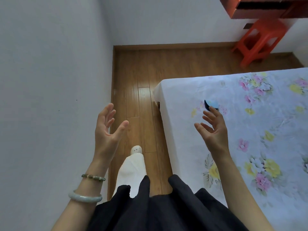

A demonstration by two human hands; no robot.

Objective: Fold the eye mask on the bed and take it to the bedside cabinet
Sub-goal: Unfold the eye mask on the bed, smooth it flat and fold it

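Note:
A small eye mask [211,104], light blue with a dark blue edge, lies on the flowered sheet of the bed [250,124] near its left corner. My right hand [212,130] hovers over the sheet just in front of the mask, fingers spread and empty, its fingertips covering the mask's near edge. Over the wooden floor between the wall and the bed, my left hand [107,129] is raised with the palm turned inward, fingers apart and holding nothing. No bedside cabinet can be made out for certain.
A white wall [50,97] runs close along the left. A narrow strip of wooden floor [140,80] lies between wall and bed, with my foot in a white shoe [136,150] on it. An orange plastic stool [260,40] and reddish wooden furniture [253,7] stand at the far right.

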